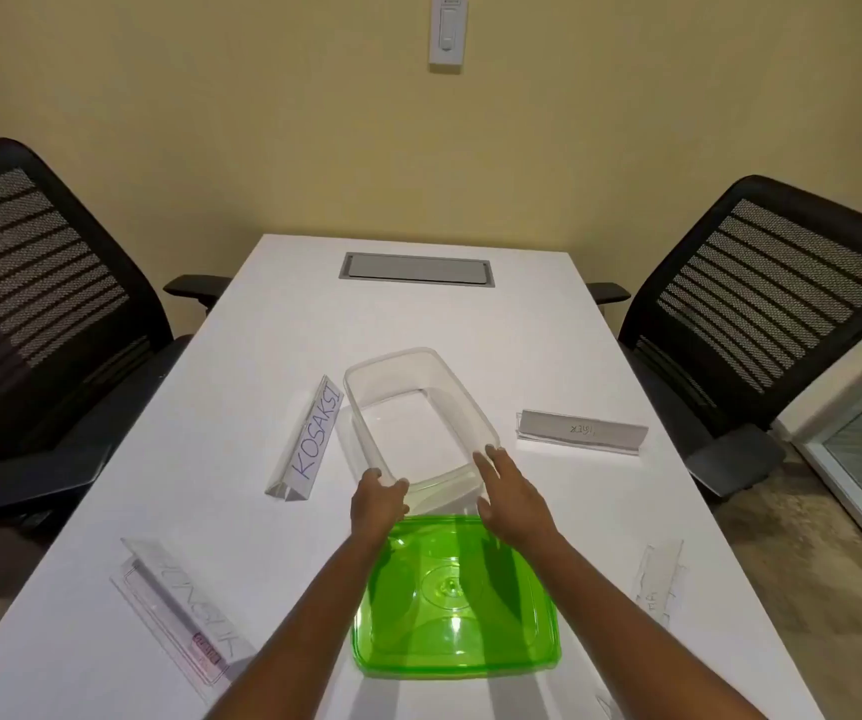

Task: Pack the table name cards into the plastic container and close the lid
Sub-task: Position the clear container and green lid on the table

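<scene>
Both hands sit at the near end of the clear rectangular plastic container [421, 423]: the left hand [377, 504] has its fingers curled over the near left corner of the rim, a light hold on the container itself, while the right hand [509, 498] lies open with fingers spread along the near right wall, touching or just beside it, and I cannot tell which. Nothing is inside the container yet, and its long axis runs away from the person, tilted a little to the left. Just behind the container, on the person's side and under both forearms, the translucent green plastic lid [454, 600] lies flat on the white table [272, 324], so closing comes last. Nearest the container is the clear tent-shaped name card lettered KOSAKSI [309, 441], just beside its left wall and lying nearly parallel to it, so the left hand is the better placed to take it first. A second clear name card with faint lettering [582, 431] stands well apart to the container's right, lying crosswise to it. Two more clear card holders [179, 610] [660, 582] lie nearer the person, left and right of the lid. Nothing stands between the container and any card; the black mesh chairs [39, 283] flank the table, clear of the work.
</scene>
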Demonstrator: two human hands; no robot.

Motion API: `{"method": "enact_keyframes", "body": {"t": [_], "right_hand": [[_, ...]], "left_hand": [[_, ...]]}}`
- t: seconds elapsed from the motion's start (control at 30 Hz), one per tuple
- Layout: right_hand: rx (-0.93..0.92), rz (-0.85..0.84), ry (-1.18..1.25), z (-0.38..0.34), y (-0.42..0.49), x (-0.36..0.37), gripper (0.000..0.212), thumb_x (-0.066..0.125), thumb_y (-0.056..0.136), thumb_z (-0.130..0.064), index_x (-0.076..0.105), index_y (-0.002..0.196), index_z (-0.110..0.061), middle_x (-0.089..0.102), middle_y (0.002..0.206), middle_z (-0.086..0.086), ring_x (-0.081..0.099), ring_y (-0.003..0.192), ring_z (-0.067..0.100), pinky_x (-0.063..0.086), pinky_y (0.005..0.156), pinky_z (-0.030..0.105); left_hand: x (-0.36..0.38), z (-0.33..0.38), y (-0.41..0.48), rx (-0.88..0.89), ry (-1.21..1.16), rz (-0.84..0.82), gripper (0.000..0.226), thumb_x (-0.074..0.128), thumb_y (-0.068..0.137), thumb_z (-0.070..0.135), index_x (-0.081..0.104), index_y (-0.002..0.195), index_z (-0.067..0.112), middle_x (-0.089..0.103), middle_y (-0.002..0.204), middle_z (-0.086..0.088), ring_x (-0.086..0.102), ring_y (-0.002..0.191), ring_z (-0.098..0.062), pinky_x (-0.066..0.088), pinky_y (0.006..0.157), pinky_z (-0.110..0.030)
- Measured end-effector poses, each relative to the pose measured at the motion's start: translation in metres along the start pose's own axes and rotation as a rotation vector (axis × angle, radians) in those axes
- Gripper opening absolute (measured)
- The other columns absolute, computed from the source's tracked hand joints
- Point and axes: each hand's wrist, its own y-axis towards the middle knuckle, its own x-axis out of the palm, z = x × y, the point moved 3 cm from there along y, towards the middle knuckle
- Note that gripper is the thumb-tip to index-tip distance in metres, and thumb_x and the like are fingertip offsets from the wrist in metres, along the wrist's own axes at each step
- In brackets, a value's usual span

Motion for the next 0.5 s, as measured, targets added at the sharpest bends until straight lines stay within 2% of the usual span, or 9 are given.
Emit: {"method": "enact_keyframes", "body": {"t": [0.07, 0.1, 0.13, 0.23, 0.27, 0.33, 0.4, 0.47, 0.5], "right_hand": [[0.02, 0.003, 0.017, -0.002, 0.0, 0.003, 0.063, 0.042, 0.094, -0.017, 0.013, 0.15, -0.013, 0.008, 0.16, 0.007, 0.011, 0.148, 0.018, 0.029, 0.114, 0.032], [0.026, 0.003, 0.013, -0.004, -0.001, 0.006, 0.065, 0.043, 0.093, -0.018, 0.012, 0.15, -0.013, 0.007, 0.16, 0.007, 0.012, 0.148, 0.019, 0.03, 0.114, 0.032], [0.026, 0.001, 0.011, -0.008, -0.004, 0.009, 0.067, 0.043, 0.092, -0.018, 0.01, 0.15, -0.012, 0.006, 0.16, 0.008, 0.011, 0.148, 0.02, 0.031, 0.114, 0.033], [0.032, -0.004, 0.023, -0.025, -0.01, 0.016, 0.071, 0.046, 0.09, -0.018, 0.01, 0.15, -0.009, 0.008, 0.159, 0.014, 0.011, 0.148, 0.023, 0.028, 0.116, 0.033], [0.031, 0.058, 0.004, -0.032, -0.013, 0.016, 0.072, 0.052, 0.087, -0.017, 0.016, 0.149, -0.005, 0.016, 0.157, 0.02, 0.018, 0.147, 0.027, 0.032, 0.114, 0.032], [0.022, 0.15, -0.021, -0.044, -0.019, 0.018, 0.073, 0.064, 0.077, -0.016, 0.035, 0.142, 0.0, 0.035, 0.147, 0.028, 0.035, 0.139, 0.035, 0.042, 0.107, 0.034], [-0.031, 0.073, 0.014, -0.057, -0.023, 0.023, 0.068, 0.051, 0.085, -0.012, 0.025, 0.147, -0.004, 0.025, 0.153, 0.024, 0.023, 0.144, 0.033, 0.034, 0.114, 0.037], [-0.102, -0.033, 0.026, -0.063, -0.023, 0.025, 0.061, 0.04, 0.091, -0.014, 0.021, 0.148, -0.012, 0.019, 0.157, 0.015, 0.017, 0.146, 0.025, 0.03, 0.115, 0.037], [-0.145, -0.047, 0.024, -0.064, -0.022, 0.022, 0.057, 0.038, 0.091, -0.016, 0.026, 0.147, -0.013, 0.023, 0.156, 0.011, 0.02, 0.144, 0.022, 0.032, 0.113, 0.037]], "left_hand": [[0.001, 0.003, 0.002, -0.005, -0.022, -0.007, 0.055, 0.054, 0.091, 0.01, 0.033, 0.141, -0.001, 0.052, 0.133, -0.025, 0.057, 0.057, -0.023, 0.048, 0.063, -0.028], [0.002, 0.002, 0.004, -0.004, -0.047, -0.007, 0.055, 0.055, 0.091, 0.009, 0.033, 0.141, 0.0, 0.052, 0.134, -0.024, 0.056, 0.05, -0.017, 0.047, 0.06, -0.026], [0.004, -0.002, 0.01, 0.008, -0.069, 0.007, 0.055, 0.055, 0.091, 0.009, 0.033, 0.141, 0.001, 0.053, 0.134, -0.024, 0.055, 0.042, -0.011, 0.049, 0.063, -0.028], [0.005, -0.003, 0.013, -0.054, -0.197, 0.038, 0.051, 0.053, 0.091, 0.004, 0.036, 0.139, 0.002, 0.055, 0.132, -0.026, 0.053, 0.024, -0.004, 0.053, 0.088, -0.037], [0.003, -0.004, 0.015, -0.072, -0.219, 0.067, 0.049, 0.05, 0.091, 0.001, 0.037, 0.138, 0.002, 0.053, 0.132, -0.027, 0.055, 0.025, -0.006, 0.055, 0.089, -0.039], [-0.004, -0.002, 0.019, -0.085, -0.24, 0.112, 0.047, 0.045, 0.091, -0.002, 0.039, 0.138, 0.001, 0.052, 0.133, -0.029, 0.058, 0.04, -0.018, 0.06, 0.063, -0.031], [-0.014, -0.001, 0.027, -0.066, -0.193, 0.156, 0.047, 0.042, 0.091, -0.002, 0.041, 0.138, 0.001, 0.05, 0.133, -0.031, 0.055, 0.052, -0.023, 0.05, 0.036, -0.015], [-0.026, -0.001, 0.037, -0.04, -0.1, 0.192, 0.044, 0.042, 0.091, -0.002, 0.046, 0.134, -0.001, 0.05, 0.131, -0.032, 0.057, 0.063, -0.029, 0.049, 0.034, -0.015], [-0.033, -0.001, 0.043, -0.025, -0.05, 0.211, 0.042, 0.042, 0.09, -0.002, 0.049, 0.132, -0.002, 0.052, 0.13, -0.032, 0.058, 0.068, -0.033, 0.054, 0.041, -0.021]]}}
